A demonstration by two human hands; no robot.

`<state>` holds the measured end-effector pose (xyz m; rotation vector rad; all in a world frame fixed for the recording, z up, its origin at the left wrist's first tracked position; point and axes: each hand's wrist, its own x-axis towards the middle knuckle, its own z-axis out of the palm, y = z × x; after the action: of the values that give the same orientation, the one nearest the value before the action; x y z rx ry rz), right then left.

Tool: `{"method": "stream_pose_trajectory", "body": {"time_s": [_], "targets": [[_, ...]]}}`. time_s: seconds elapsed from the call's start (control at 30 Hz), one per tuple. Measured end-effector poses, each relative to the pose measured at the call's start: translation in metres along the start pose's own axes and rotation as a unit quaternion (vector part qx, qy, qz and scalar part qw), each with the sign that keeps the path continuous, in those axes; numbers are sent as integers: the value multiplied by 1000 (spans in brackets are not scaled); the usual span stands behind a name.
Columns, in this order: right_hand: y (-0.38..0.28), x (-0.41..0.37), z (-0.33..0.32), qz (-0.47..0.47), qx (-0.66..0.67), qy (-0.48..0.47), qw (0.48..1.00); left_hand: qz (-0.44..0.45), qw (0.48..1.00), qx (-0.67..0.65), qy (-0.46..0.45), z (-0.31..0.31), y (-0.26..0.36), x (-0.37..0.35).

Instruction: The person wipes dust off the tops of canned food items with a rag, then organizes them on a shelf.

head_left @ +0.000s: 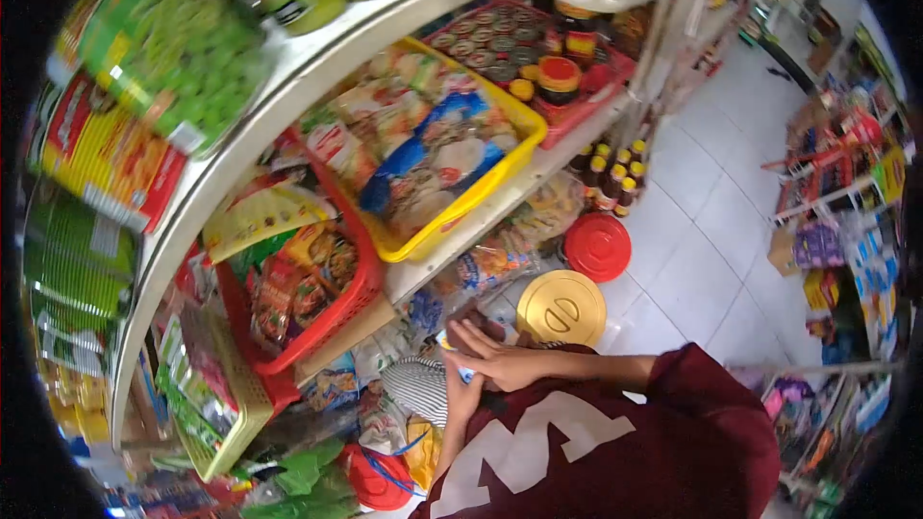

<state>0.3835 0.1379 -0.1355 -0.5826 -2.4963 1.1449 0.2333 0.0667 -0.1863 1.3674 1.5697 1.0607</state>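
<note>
My left hand comes up from the bottom, its thumb against a small white-and-blue item whose kind I cannot make out. Across it reaches my right hand, fingers stretched out and apart over the item, hiding most of it. Just beyond the hands stands a container with a gold lid. Black-and-white striped cloth shows beside the left hand.
Shelves hold a yellow basket and a red basket of food packets, with green jars above. A red-lidded tub and several dark bottles stand on the tiled floor. Goods line the right side.
</note>
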Motion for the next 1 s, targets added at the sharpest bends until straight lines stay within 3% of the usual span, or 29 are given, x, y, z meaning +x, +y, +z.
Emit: {"method": "stream_pose_trajectory", "body": {"time_s": [0.07,0.17,0.23,0.27,0.3,0.37,0.4,0.47,0.53,0.6,0.63,0.67,0.73,0.77,0.8,0.87,0.93,1.0], "targets": [[4,3,3,10,52,32,998,-89,989,-106,-49,-8,-2,1],[26,5,6,46,99,13,994,-151,969,-193,-38,-9,-13,-1],[49,5,11,79,113,4,990,-228,942,-245,-32,-14,22,-3],[54,5,3,163,67,-45,983,-218,938,-268,-17,-15,41,-4],[69,4,1,179,122,-41,975,-209,934,-290,-2,-16,61,-6],[130,-3,25,158,189,17,969,-211,926,-312,17,-20,84,-8],[128,-4,24,156,184,34,970,-200,932,-302,21,-20,88,-9],[107,0,12,156,174,71,970,-176,943,-282,23,-17,92,-9],[44,9,-8,110,143,155,971,-188,939,-287,6,-11,95,-10],[-3,17,-18,5,291,185,939,-218,935,-281,-15,-9,103,-8],[-15,20,-20,-14,270,201,942,-85,980,-181,-14,-6,83,-3],[-23,21,-22,-32,248,217,944,-109,972,-205,-20,-6,69,-7],[-24,24,-28,-1,185,249,951,-163,953,-254,-28,-2,89,-8],[-20,22,-34,23,204,257,944,-125,962,-240,-32,2,100,-6],[-16,22,-42,47,222,265,937,-146,953,-262,-48,3,114,-5],[20,21,-33,154,170,304,925,-185,931,-304,-82,0,134,-3],[51,12,-40,171,292,311,888,-167,933,-310,-68,1,133,-4],[66,10,-39,166,271,400,860,-150,942,-288,-82,-2,138,-2]]}}
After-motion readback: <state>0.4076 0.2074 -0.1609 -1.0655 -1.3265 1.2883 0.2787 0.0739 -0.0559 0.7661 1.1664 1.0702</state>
